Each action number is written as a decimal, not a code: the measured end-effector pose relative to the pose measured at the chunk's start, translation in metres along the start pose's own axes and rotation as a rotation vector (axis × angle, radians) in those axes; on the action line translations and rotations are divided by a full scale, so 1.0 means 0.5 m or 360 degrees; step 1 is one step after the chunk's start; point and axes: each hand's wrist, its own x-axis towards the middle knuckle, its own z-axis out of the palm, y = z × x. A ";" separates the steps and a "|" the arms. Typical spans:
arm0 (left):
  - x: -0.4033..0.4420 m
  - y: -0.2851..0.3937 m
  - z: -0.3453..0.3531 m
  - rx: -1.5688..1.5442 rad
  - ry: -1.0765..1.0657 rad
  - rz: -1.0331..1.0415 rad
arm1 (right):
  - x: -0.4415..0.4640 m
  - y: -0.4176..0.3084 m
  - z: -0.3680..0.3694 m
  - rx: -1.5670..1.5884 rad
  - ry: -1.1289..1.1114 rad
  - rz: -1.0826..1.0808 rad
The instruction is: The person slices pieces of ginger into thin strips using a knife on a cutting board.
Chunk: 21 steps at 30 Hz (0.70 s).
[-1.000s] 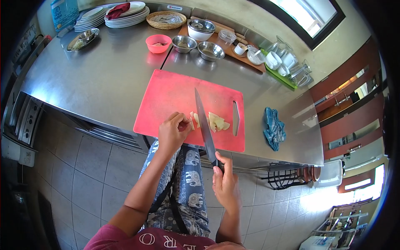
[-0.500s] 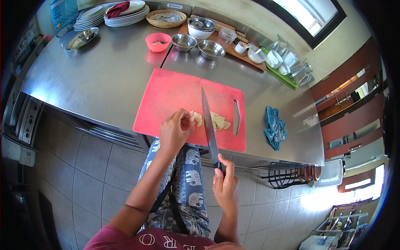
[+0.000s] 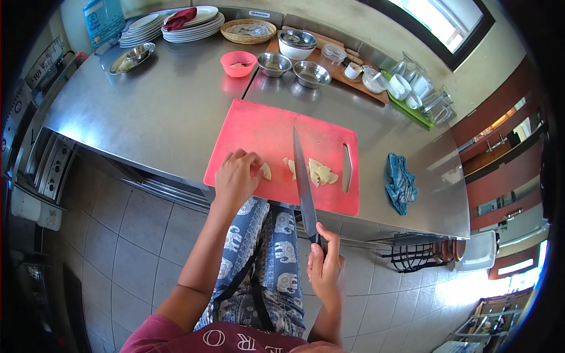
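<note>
My right hand (image 3: 325, 267) is wrapped round the dark handle of a long kitchen knife (image 3: 303, 182). The blade slants up over a pink cutting board (image 3: 265, 126), its tip pointing away from me. Just right of the blade lies a small heap of pale cream slices (image 3: 319, 173), with a few bits close on its left side. My left hand (image 3: 236, 176) is over the board's near left part, fingers curled and pinched at the edge of one pale slice (image 3: 266, 171). What kind of food the slices are, I cannot tell.
Beyond the board stand a pink bowl (image 3: 238, 64) and two steel bowls (image 3: 312, 75). A blue cloth (image 3: 401, 183) lies to the right on the steel counter (image 3: 147, 112). Stacked plates (image 3: 191, 32), a wicker basket (image 3: 248, 31) and a green tray (image 3: 410, 110) of cups line the back.
My left hand has shifted left across the board, away from the knife, with a pale slice at its fingertips. The knife stays beside the heap. The whole view has shifted slightly.
</note>
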 end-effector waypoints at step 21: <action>0.019 0.003 0.052 -0.1130 -0.0281 -0.0229 | -0.019 -0.059 -0.036 0.0029 -0.0008 0.0052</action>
